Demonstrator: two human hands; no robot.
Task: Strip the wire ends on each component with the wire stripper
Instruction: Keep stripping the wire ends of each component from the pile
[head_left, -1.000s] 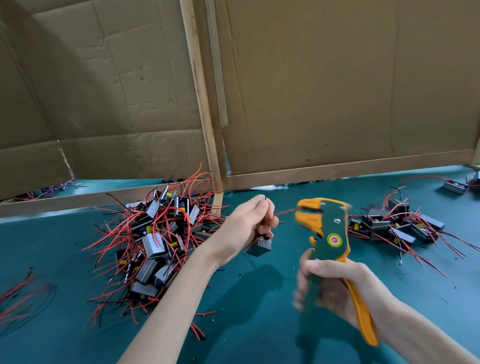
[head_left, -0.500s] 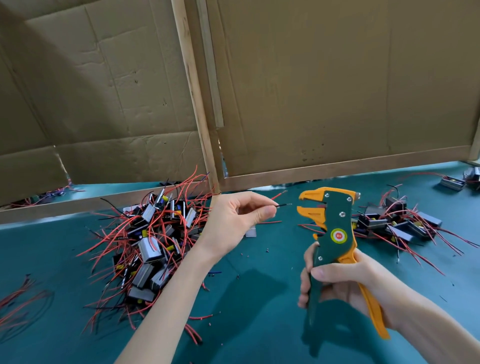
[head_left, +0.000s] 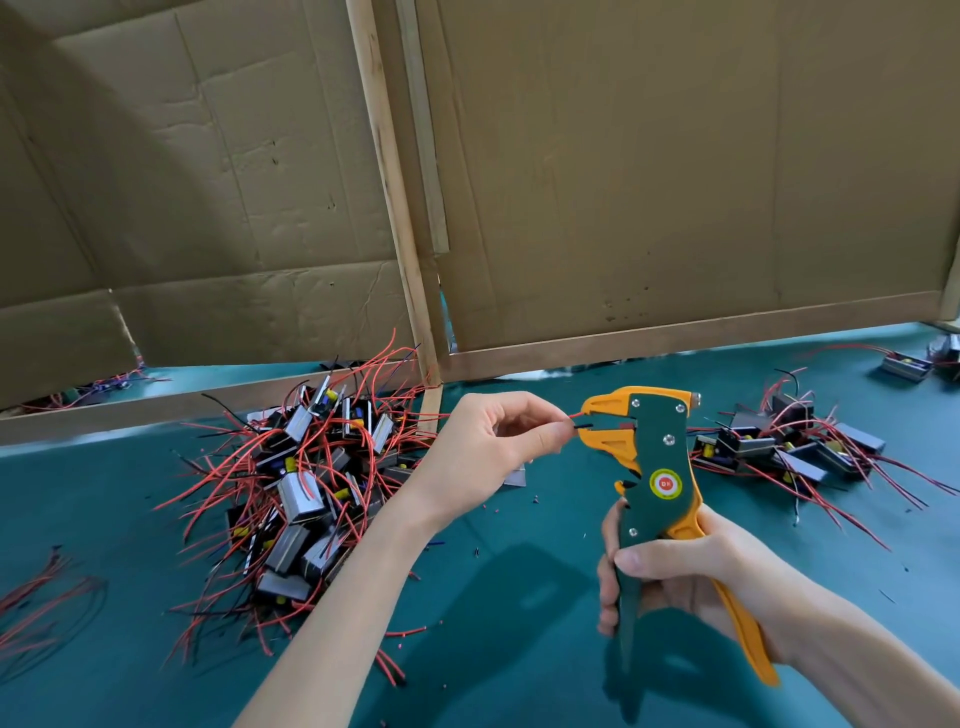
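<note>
My left hand (head_left: 498, 447) pinches the red and black wires (head_left: 581, 422) of one component between thumb and forefinger. Their tips reach into the orange jaws of the wire stripper (head_left: 654, 467). The component's grey body (head_left: 515, 477) hangs just below and behind that hand, mostly hidden. My right hand (head_left: 680, 577) grips the stripper's green and orange handles and holds the tool upright above the table, jaws pointing left.
A big pile of components with red wires (head_left: 306, 488) lies left of my left arm on the green table (head_left: 519, 597). A smaller group (head_left: 779, 447) lies at the right. Loose red wires (head_left: 36, 608) lie far left. Cardboard panels (head_left: 649, 171) stand behind.
My left hand has turned the component and brought the wire ends rightward into the stripper's jaws. The stripper has come closer to that hand and stayed upright.
</note>
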